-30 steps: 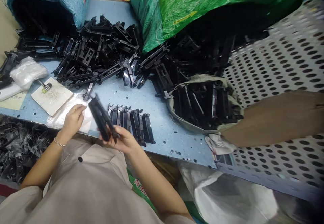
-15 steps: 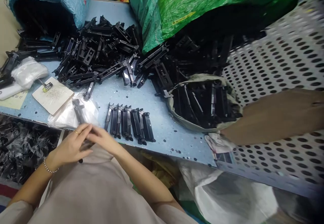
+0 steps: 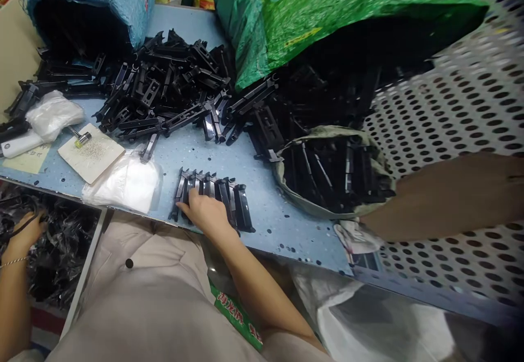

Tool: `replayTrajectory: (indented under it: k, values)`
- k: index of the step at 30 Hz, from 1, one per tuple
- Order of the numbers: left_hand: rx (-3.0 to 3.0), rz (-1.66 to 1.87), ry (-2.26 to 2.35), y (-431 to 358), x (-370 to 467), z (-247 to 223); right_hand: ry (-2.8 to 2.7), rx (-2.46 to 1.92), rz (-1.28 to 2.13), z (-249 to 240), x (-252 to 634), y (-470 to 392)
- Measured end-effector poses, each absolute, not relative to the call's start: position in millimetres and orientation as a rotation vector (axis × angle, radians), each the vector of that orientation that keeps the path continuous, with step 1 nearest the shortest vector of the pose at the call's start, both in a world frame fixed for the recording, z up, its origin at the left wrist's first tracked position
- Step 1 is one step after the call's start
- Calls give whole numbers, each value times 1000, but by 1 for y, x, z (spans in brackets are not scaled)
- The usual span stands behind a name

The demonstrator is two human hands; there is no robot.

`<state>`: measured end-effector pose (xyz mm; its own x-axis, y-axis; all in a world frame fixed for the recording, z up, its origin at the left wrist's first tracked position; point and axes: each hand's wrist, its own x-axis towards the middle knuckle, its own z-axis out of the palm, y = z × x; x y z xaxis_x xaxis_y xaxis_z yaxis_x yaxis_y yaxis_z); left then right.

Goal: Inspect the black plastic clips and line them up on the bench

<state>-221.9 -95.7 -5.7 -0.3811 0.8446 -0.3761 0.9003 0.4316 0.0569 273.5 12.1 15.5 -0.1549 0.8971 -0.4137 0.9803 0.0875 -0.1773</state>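
Note:
Several black plastic parts (image 3: 244, 209) lie side by side in a row near the table's front edge. My right hand (image 3: 208, 215) is over the left half of this row, with thumb and fingers closed around a black part there. At the far left, my left hand (image 3: 25, 235) is above a heap of black parts in clear bags (image 3: 61, 253), its fingers curled around something dark and thin that I cannot make out. A stack of clear plastic bags (image 3: 126, 182) lies flat left of the row.
Loose black parts (image 3: 151, 89) are piled at the back, between a blue sack (image 3: 141, 1) and a green sack (image 3: 311, 18). A cloth bag (image 3: 286, 187) of black parts is at the right, beside a person's arm (image 3: 450, 198). A beige board (image 3: 92, 160) lies at the left.
My hands have parted. The left went left to the bagged heap, and the right moved right onto the row. The dark part they held together over the clear bags is gone from there.

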Motion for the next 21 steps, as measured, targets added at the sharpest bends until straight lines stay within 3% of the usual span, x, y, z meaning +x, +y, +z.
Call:
replayTrajectory:
  k: [3,7,12,14,16,19,21]
  values:
    - [1559,48,2353,-68,-168,-3,2145,1867,-595,13,268,7]
    - [1808,811,1771,-23,-30,6,2123,1904,-651,15,259,5]
    - [2125,731,1661,25,66,-22,2169,2053,-953,8,280,8]
    - [2044,754,1637,33,60,-30,2170,2193,-1321,4,293,10]
    - [1832,887,1560,35,43,-31,2065,2213,-1938,3,298,12]
    - [1474,1048,1465,32,26,-25,1745,1917,-2792,6,281,18]
    - [1363,1096,1449,29,26,-21,1558,1703,-3061,7,259,24]
